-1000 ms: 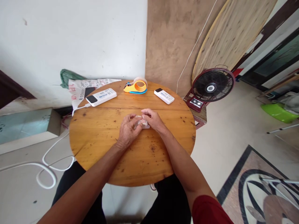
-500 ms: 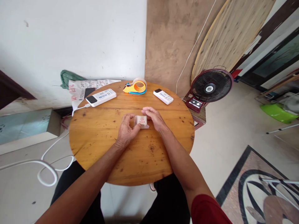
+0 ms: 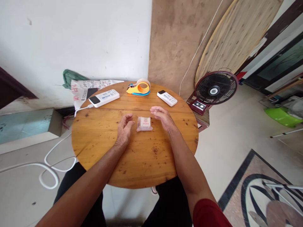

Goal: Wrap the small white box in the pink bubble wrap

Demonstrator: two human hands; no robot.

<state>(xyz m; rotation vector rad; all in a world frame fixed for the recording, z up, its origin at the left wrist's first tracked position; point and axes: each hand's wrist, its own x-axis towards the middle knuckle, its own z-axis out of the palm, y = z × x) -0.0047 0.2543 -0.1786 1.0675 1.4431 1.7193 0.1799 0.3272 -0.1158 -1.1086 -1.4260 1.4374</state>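
Observation:
A small white packet with red print, in clear wrap [image 3: 145, 124], lies on the round wooden table [image 3: 99, 135] between my hands. Just to its left is my left hand [image 3: 125, 126], empty, its fingers slightly curled and apart from the thumb. On the packet's right, my right hand [image 3: 163, 118] is held with fingers stretched out and nothing in it. Neither hand touches the packet.
Along the table's far side are a white power bank with a cable [image 3: 104, 98], an orange and blue tape dispenser [image 3: 139, 88] and a second white device [image 3: 167, 98]. A dark red fan [image 3: 214, 90] stands beyond the right edge. Boards lean on the wall.
Both hands have moved apart, away from the packet. My left hand has let go of it, and the whole packet now shows. The view has shifted slightly.

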